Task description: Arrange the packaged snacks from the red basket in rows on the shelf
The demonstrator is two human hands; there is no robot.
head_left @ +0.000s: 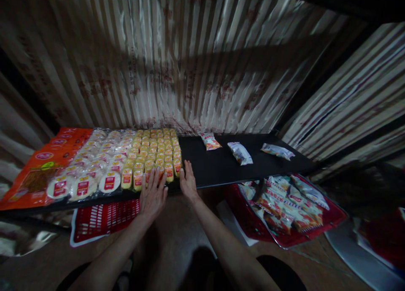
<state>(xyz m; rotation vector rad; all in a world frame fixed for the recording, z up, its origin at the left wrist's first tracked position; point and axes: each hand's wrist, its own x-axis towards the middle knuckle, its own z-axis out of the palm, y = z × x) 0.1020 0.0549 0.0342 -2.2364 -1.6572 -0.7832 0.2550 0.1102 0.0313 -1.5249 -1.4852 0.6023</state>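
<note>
My left hand (153,194) lies with its fingers spread against the front ends of small yellow wrapped cakes (155,149), which stand in tight rows on a black shelf (205,168). At the right side of those rows, my right hand (189,180) is held flat with fingers stretched out, beside the last row. Neither hand grips anything. To the left of the yellow cakes are rows of round white cakes (109,181) in clear wrap with red labels. Orange snack bags (39,166) lie at the shelf's left end.
Three loose snack packets, a left one (210,141), a middle one (239,153) and a right one (277,151), lie on the shelf. Below it stand a red basket (337,217) full of similar packets and another red basket (104,219). Corrugated sheeting (196,80) backs the shelf.
</note>
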